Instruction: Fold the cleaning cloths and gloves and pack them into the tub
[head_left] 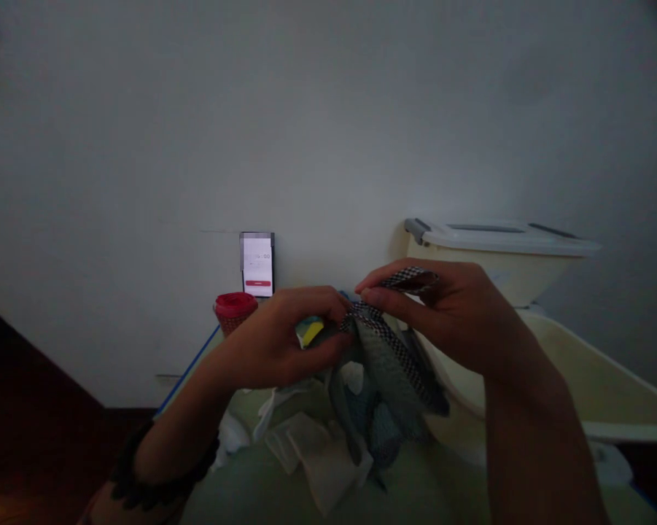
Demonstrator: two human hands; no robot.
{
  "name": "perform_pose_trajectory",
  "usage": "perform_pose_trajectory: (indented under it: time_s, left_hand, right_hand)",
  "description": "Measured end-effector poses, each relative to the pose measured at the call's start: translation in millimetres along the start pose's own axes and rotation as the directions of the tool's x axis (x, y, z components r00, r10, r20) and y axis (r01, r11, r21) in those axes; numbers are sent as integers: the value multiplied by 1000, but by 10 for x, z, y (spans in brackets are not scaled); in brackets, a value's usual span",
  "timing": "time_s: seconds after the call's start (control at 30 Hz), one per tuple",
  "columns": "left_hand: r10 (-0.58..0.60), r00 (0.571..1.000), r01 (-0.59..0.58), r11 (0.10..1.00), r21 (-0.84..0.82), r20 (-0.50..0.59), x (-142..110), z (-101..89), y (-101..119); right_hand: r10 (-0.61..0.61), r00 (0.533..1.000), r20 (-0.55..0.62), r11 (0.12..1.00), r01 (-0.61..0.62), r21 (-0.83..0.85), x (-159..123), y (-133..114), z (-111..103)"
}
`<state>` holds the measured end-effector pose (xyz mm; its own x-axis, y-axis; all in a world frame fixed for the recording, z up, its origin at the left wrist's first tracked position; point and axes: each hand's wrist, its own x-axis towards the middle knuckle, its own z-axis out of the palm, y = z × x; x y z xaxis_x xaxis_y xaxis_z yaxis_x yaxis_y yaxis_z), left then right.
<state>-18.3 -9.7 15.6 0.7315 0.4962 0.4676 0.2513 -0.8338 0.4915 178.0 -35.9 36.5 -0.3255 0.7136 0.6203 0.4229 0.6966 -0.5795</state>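
Note:
A grey-blue piece of cloth with a black-and-white checked band (399, 357) hangs between my two hands, over the table. On its left, the fingers of my left hand (292, 339) are closed round the upper end of the band. Thumb and forefinger of my right hand (442, 310) pinch the band a little higher, and a loop of the same checked strip (410, 278) stands out above that thumb. Below the cloth lie white crumpled pieces (320, 456) of thin material. A yellow and blue thing (311, 332) shows partly behind my left hand.
A phone with a lit screen (258, 266) leans upright against the wall. In front of it stands a red roll (235, 310), partly behind my left wrist. At the right is a cream bin (580, 372) with its white lid (514, 239) raised. The light-green tabletop (240, 488) has a blue edge.

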Motion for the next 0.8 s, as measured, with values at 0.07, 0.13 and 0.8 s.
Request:
perform_pose_trajectory:
  time_s: [0.07,0.13,0.8]
  left_hand:
    - [-14,1000,14,1000,18,-3,8,1,1]
    - [-28,1000,28,999,36,-13,11,-10,-7]
    - [-71,990,114,905,410,-119,2,-6,64]
  right_hand:
    - [0,1000,-2,1000,0,9,-6,-5,-2]
    - [15,1000,2,1000,-15,26,-9,5,-6]
    - [66,981,184,920,12,-391,-43,-92,46]
